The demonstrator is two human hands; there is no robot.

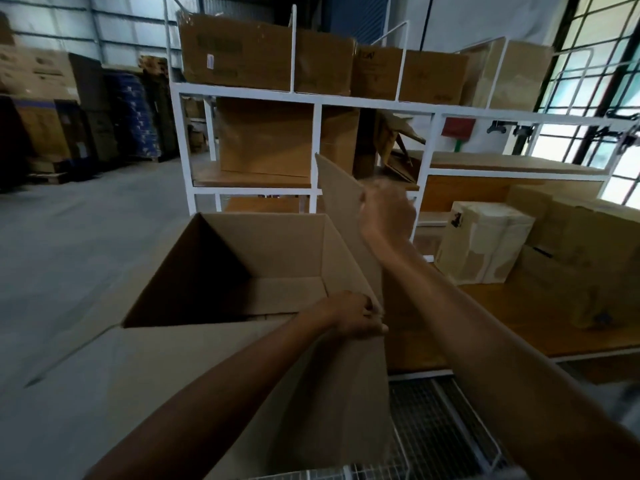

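Warehouse bay: grey concrete floor (pixel 86 237), a white shelving rack (pixel 315 98) loaded with cartons behind, and a wooden tabletop (pixel 519 317) to the right carrying a wrapped parcel (pixel 485 242). Directly before us stands the open cardboard box (pixel 263 244), large, mouth up, just left of the tabletop; what it rests on is hidden. Its right flap (pixel 337 188) stands upright. The left hand (pixel 353 315) pinches the near right corner, fingers curled over the rim. The right hand (pixel 388 213) is up at the flap's top edge, blurred, so we cannot tell whether it grips or only touches. We judge the flap is being folded. To do it well, we would brace the corner firmly so the box cannot skid or skew. We would hold the flap near mid-edge and bend it along the scored crease, evenly, to spare the corner from tearing.
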